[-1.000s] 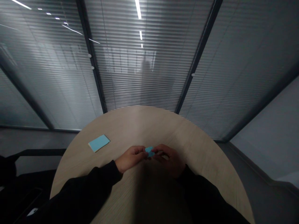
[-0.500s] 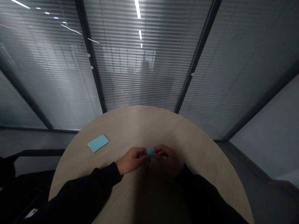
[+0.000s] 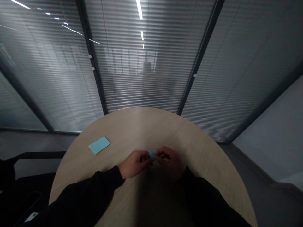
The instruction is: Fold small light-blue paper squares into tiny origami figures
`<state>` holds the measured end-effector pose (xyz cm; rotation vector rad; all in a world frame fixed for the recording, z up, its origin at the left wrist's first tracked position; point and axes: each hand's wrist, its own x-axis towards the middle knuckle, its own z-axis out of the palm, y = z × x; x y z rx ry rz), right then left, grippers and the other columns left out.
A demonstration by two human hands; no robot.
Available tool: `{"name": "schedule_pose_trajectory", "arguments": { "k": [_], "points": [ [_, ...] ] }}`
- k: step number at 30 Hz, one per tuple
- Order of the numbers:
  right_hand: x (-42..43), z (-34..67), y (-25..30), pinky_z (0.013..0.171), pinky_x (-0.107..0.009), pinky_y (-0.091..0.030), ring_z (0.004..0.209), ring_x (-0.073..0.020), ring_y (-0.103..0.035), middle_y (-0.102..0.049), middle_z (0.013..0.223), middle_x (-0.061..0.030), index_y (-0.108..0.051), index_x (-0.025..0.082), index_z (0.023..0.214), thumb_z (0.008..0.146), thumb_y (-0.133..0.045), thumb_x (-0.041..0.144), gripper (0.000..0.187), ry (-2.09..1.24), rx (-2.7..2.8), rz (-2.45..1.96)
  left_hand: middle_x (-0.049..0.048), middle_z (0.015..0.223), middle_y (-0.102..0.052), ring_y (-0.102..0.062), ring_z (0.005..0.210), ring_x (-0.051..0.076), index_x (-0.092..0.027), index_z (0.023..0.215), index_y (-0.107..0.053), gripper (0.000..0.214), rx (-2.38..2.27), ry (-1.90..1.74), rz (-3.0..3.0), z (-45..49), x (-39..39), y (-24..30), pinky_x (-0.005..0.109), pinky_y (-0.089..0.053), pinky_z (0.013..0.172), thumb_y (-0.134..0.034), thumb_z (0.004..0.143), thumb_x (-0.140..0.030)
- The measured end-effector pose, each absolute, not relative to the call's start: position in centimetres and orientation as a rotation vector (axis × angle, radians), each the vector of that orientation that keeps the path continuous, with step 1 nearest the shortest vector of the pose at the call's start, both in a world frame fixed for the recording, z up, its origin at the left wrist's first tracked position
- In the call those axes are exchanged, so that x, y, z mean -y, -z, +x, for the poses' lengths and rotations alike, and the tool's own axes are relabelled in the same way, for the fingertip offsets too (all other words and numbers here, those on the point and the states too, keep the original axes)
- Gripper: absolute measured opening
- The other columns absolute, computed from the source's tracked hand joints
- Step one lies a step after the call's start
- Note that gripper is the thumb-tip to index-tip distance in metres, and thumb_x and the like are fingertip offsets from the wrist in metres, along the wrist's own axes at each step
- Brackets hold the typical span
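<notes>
The left hand (image 3: 133, 164) and right hand (image 3: 171, 163) are close together, their fingertips pinching a small blue paper piece (image 3: 152, 154) between them over the tabletop (image 3: 151, 126); its exact shape is hard to make out. A light, even pinch from both sides would suit so small a piece. Bare wood lies ahead of the hands, while a flat blue paper sheet (image 3: 99, 145) sits ahead and left of the left hand, well apart. The rounded edge (image 3: 79, 138) curves around beyond both hands, leaving working room.

Dim overall (edges visibly warped)
</notes>
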<state>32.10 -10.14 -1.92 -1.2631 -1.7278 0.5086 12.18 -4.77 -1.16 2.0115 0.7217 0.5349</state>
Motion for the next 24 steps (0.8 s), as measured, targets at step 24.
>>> {"name": "schedule_pose_trajectory", "arguments": {
  "k": [24],
  "points": [
    [10.21,31.49,2.01,0.066,-0.030,-0.054,0.071,-0.0176,-0.067,-0.070,0.080,-0.0036,-0.063,0.021,0.087,0.088,-0.060,0.033,0.011,-0.358,1.750,-1.297,0.0046,0.078,-0.068,-0.054,0.067,0.014,-0.014,0.087,-0.069,0.038,-0.705,-0.545,2.010,12.37,4.63,1.68,0.024,-0.038,0.061,-0.049,0.093,-0.046]
  ]
}}
